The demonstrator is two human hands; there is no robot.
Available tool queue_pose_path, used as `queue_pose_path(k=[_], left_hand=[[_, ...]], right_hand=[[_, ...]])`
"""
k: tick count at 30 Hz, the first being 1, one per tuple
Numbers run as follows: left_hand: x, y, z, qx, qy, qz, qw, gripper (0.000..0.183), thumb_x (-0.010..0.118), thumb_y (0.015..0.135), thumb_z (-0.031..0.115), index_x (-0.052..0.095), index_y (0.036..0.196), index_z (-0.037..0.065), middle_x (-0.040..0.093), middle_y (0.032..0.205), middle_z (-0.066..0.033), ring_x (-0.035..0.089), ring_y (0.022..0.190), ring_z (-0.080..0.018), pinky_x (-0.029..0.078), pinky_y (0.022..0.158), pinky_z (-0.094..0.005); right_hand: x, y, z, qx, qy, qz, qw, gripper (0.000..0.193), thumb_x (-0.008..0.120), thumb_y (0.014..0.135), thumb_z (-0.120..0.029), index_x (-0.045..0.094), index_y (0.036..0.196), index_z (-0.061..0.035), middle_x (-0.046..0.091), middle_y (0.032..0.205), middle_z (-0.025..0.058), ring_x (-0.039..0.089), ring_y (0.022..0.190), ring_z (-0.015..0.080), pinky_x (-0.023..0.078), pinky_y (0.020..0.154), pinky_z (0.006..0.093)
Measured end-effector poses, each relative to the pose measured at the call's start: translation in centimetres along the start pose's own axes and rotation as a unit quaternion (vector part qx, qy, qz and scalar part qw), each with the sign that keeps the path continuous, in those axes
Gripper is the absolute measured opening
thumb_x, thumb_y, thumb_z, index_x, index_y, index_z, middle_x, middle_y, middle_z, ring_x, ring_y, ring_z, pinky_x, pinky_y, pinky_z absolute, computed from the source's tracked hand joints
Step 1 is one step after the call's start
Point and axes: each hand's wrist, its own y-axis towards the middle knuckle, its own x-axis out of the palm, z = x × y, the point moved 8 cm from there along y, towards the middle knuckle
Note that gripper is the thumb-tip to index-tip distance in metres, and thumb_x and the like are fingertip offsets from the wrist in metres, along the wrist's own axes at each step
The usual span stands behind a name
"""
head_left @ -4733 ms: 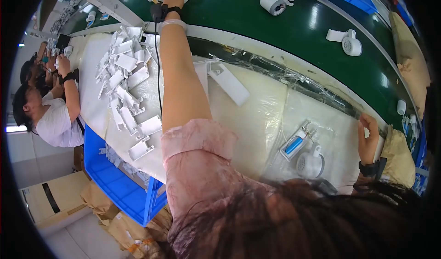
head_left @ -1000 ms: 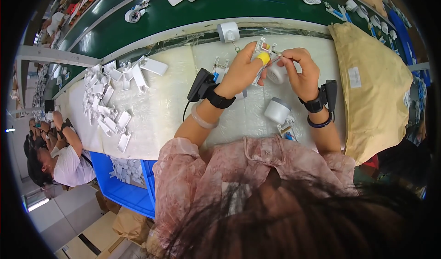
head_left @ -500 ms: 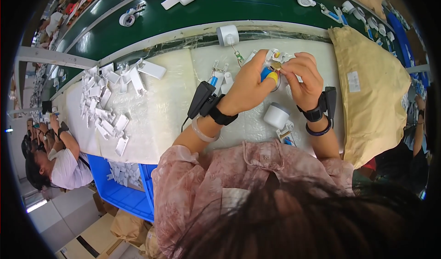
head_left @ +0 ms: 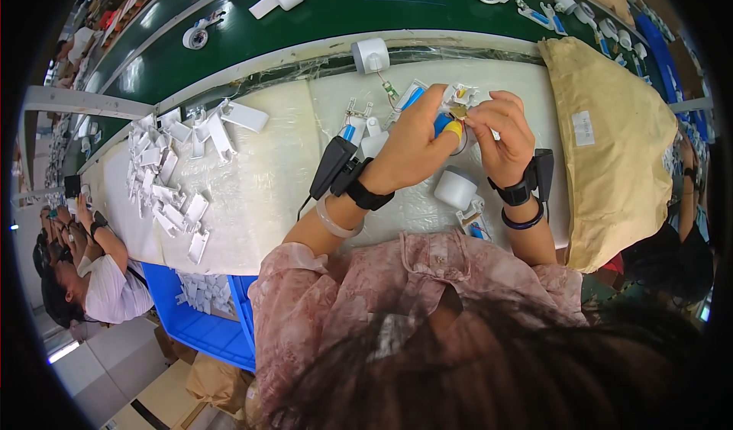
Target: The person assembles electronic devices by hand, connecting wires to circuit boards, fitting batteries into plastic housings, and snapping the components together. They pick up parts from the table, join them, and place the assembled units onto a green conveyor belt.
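My left hand [head_left: 408, 144] is closed around a small white plastic housing [head_left: 461, 93] with a blue cylinder [head_left: 442, 122] in it. A yellow cover [head_left: 453, 128] sits at the tip of its thumb. Against the housing, my right hand [head_left: 500, 136] pinches a small brass-coloured piece [head_left: 458, 112], partly hidden by the fingers. Left of my hands lie white parts with a blue cylinder [head_left: 348, 132]. Beyond them a white round head [head_left: 371, 55] trails wires to a green circuit board [head_left: 390, 90]. Between my forearms rests another white round head [head_left: 456, 187] with an open handle [head_left: 474, 222].
Loose white plastic covers [head_left: 164, 170] are heaped on the table's left. A brown paper sack [head_left: 611, 163] lies on the right. Past the table runs a green conveyor [head_left: 336, 10] carrying white units. A blue bin [head_left: 202, 331] stands lower left. Co-workers sit on both sides.
The whole view has shifted slightly to the left. Both hands keep almost the same hold on the housing and the brass-coloured piece.
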Motion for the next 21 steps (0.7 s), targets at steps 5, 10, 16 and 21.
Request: queue_pose_path(k=[5,10,16,21], left_hand=[[0.06,-0.03,-0.10,0.008,0.015,-0.005,1.000,0.035,0.055,0.080,0.006,0.049,0.113,-0.004,0.059,0.095,-0.0199,0.058,0.085,-0.0305,0.047,0.076,-0.0364],[0.05,0.03,0.13,0.030,0.047,0.000,0.998,0.036,0.055,0.079,0.006,0.049,0.113,-0.004,0.060,0.094,-0.0207,0.058,0.084,-0.0331,0.047,0.076,-0.0372],[0.17,0.04,0.33,0.027,0.047,-0.001,0.999,0.037,0.056,0.079,0.008,0.050,0.113,-0.004,0.061,0.095,-0.0214,0.059,0.084,-0.0341,0.047,0.075,-0.0383],[0.25,0.02,0.35,0.040,0.072,0.002,0.997,0.035,0.055,0.079,0.007,0.050,0.113,-0.004,0.060,0.094,-0.0209,0.058,0.084,-0.0346,0.047,0.075,-0.0386]], right_hand=[[-0.03,-0.32,0.25,0.013,0.008,0.019,1.000,0.023,0.075,0.074,0.003,0.070,0.093,-0.0086,0.066,0.086,0.0052,0.062,0.082,0.0228,0.047,0.091,0.0438],[-0.08,-0.41,0.17,0.022,0.009,0.026,0.999,0.021,0.075,0.074,0.003,0.070,0.091,-0.0080,0.066,0.085,0.0055,0.061,0.082,0.0233,0.048,0.090,0.0439],[-0.14,-0.67,0.41,0.028,0.013,0.033,0.999,0.021,0.076,0.072,0.003,0.071,0.090,-0.0077,0.065,0.084,0.0064,0.060,0.083,0.0253,0.048,0.089,0.0427],[-0.12,-0.65,0.47,0.027,0.007,0.035,0.999,0.022,0.076,0.072,0.002,0.071,0.090,-0.0080,0.064,0.084,0.0064,0.060,0.084,0.0255,0.048,0.089,0.0423]])
